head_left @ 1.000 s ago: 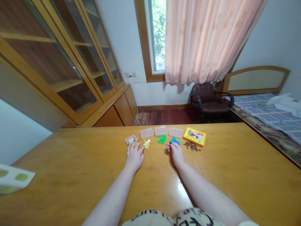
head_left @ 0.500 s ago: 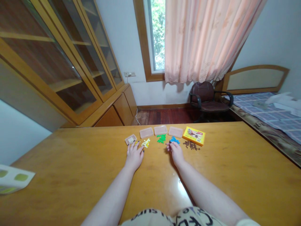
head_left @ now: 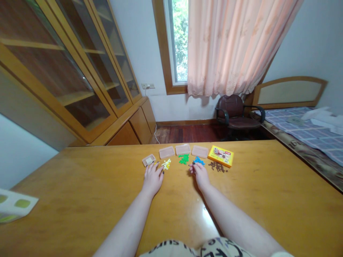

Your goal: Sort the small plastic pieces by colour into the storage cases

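Note:
My left hand (head_left: pixel 153 177) rests on the table with its fingers spread. Its fingertips lie by a small clear box (head_left: pixel 149 160) with something whitish in it, and next to a pile of pale yellow and white pieces (head_left: pixel 166 164). My right hand (head_left: pixel 200 174) is closed in a pinch at the front of a pile of blue pieces (head_left: pixel 199 160); what the fingers hold, if anything, is too small to name. A pile of green pieces (head_left: pixel 183 159) lies between the hands. Brown pieces (head_left: pixel 218 166) are scattered to the right of my right hand.
Shallow clear trays (head_left: pixel 166 152) stand behind the piles along the far edge of the wooden table (head_left: pixel 93 192). A yellow box (head_left: pixel 220 156) lies at their right end. A white holder with green cutouts (head_left: pixel 17 205) is at far left. Beyond stands an office chair (head_left: pixel 233 112).
The view has tipped very slightly, so the table sits a little lower in the picture. Both hands stay in nearly the same places by the piles.

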`<state>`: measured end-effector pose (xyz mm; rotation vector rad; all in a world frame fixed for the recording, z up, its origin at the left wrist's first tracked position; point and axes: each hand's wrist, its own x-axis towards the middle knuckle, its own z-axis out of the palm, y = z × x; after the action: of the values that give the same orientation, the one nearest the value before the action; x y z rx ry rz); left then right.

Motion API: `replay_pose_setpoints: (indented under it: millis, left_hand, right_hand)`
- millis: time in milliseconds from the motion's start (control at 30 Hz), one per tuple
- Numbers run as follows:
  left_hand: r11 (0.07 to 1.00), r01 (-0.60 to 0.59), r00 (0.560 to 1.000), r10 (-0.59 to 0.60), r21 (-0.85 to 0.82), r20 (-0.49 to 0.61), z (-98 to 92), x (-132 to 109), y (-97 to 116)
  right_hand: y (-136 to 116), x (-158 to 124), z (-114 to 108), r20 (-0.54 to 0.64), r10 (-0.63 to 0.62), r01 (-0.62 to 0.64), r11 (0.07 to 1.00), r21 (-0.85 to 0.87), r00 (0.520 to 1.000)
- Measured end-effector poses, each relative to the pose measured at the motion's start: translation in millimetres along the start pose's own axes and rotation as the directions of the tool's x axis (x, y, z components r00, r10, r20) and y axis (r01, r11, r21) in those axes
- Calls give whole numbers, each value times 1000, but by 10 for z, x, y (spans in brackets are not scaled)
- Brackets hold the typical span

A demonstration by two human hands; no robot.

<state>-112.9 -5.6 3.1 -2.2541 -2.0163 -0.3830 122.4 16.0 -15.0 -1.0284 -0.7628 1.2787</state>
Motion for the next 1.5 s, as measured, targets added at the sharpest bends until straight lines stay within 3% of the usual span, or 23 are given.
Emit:
replay_pose_setpoints:
  millis: [167, 600, 767, 967, 1167, 1300, 1500]
  left_hand:
    - [999, 39, 999, -40, 19, 26, 29, 12, -21]
    - [999, 10, 1000, -9, 53, -22, 7, 31, -42]
    - [998, 24, 997, -20, 56, -80, -28, 19, -45]
    - [985, 130, 980, -110, 110, -166, -6, 17, -115]
    - [997, -50, 999, 51, 65, -13, 81, 41, -24]
    - [999, -34, 997, 32, 21, 70, 143, 80, 19]
    - [1000, 6, 995, -8, 19, 100, 168, 119, 10]
  right_hand:
    - [8, 2, -8, 7, 0, 1, 1000, -11, 1000]
    - [1, 4, -7, 9, 8, -8, 1000, -13, 1000]
    - [-4, 1, 0, 1, -2, 2, 1000, -14, 1000]
    - [-14, -12, 4, 16, 10, -10, 1000, -21, 1000]
    - [-10, -11, 7, 18, 9, -9, 1000, -5, 1000]
    - [1, 1, 1, 23, 14, -14, 1000, -11, 1000]
    - [15, 9, 2, 20, 7, -7, 1000, -2, 1000]
